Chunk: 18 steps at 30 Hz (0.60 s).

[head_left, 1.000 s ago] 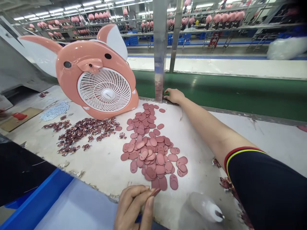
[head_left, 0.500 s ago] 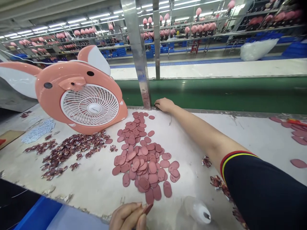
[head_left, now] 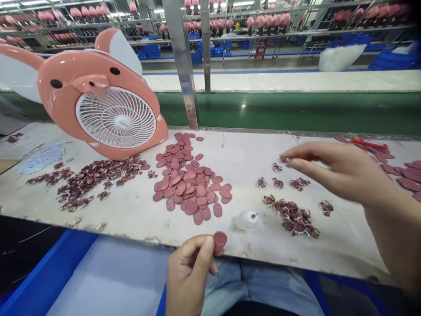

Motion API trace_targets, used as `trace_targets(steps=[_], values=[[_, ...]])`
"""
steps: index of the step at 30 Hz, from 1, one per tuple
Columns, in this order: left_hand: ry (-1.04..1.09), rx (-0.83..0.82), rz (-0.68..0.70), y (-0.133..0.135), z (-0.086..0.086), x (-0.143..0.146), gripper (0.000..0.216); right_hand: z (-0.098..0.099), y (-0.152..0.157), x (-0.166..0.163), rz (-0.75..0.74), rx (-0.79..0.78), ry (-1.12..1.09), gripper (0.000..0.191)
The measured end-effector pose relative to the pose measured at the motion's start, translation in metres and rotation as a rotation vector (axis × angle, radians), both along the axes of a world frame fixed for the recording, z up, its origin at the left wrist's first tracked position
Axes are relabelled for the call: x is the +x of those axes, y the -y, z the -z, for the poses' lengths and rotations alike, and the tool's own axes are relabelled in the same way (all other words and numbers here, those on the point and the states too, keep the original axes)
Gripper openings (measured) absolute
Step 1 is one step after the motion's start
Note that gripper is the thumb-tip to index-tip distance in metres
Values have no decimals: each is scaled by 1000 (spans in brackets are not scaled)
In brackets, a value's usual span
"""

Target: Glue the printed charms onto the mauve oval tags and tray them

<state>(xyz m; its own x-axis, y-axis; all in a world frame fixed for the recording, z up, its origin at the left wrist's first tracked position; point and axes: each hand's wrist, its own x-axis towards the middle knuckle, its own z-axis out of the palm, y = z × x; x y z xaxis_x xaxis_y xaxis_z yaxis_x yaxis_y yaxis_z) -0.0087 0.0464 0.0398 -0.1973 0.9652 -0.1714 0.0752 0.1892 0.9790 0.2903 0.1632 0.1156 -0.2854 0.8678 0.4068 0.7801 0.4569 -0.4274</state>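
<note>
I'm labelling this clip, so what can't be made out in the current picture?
- Head view, right hand: motion-blurred, so whether its fingertips pinch anything cannot be told.
- Head view, pink oval piece: partly hidden by the thumb of the left hand.
- Head view, small bottle: too small to tell its contents.
- Head view, fan: one ear cut off by the picture's edge.

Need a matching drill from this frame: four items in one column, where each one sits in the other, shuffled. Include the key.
Column 1
1. pig-faced fan
2. loose pink oval
3. small bottle
4. right hand

Column 2
A. pinched in the grip of the left hand
B. in the air over scattered dark bits
C. standing on the table, left end
D. on the table near its front edge, just right of the pink pile

Pairs: 1-C, 2-A, 3-D, 4-B
</note>
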Motion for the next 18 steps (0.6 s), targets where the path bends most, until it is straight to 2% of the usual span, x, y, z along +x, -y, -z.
trace_targets(steps=[2,3,4,6,9,11,15,18], values=[[45,-5,80,6,-2,4,38,1,51,-21,-49,34,-166,12],[44,3,128,9,-3,5,37,5,73,-34,-93,1,-222,14],[37,13,182,12,-4,7,36,12,91,-48,-169,-66,-273,19],[26,24,273,20,-5,10,35,29,116,-71,-211,-240,-437,27],[105,-57,370,28,-4,12,35,52,127,-89,-279,-501,-607,13],[264,-189,443,32,0,12,39,60,127,-91,-348,-581,-693,8],[595,-498,555,35,15,10,51,64,128,-93,-425,-560,-764,19],[715,-617,576,40,28,8,59,65,131,-100,-490,-552,-777,30]])
